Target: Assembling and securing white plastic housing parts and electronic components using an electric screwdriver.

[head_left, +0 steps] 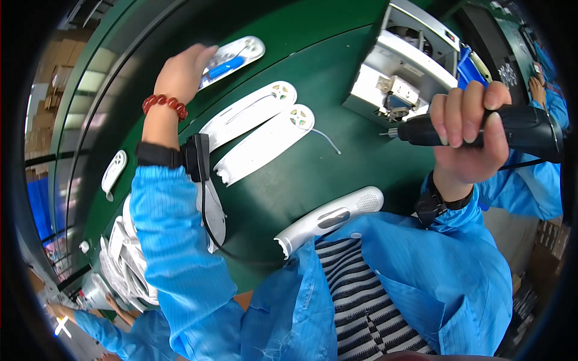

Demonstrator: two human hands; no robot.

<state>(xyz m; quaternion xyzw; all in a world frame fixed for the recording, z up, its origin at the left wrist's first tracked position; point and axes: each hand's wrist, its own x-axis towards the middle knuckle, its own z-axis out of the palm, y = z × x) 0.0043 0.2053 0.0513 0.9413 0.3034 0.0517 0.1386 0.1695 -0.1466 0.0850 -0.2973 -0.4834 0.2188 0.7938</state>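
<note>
At the far left of the table, my left hand [180, 71] is over the near end of a white elongated shell [251, 47]. Its fingers are bent together and slightly blurred, and whatever they pinch is hidden. Small shiny pieces and a blue cylindrical object [227, 67] lie in that shell. On the right, my right hand [466, 129] is wrapped round a black electric screwdriver [524, 129], whose bit points left above the table. Between my hands rest two white elongated housings [247, 114] [265, 147], the nearer with a thin wire sticking out.
A closed white housing [337, 216] lies near my body. A metal box-shaped fixture [415, 54] stands at the far right, beside blue-handled items. White parts [126, 259] are piled at the left. A black cable runs along my left sleeve. Other people's hands and blue sleeves show at both edges.
</note>
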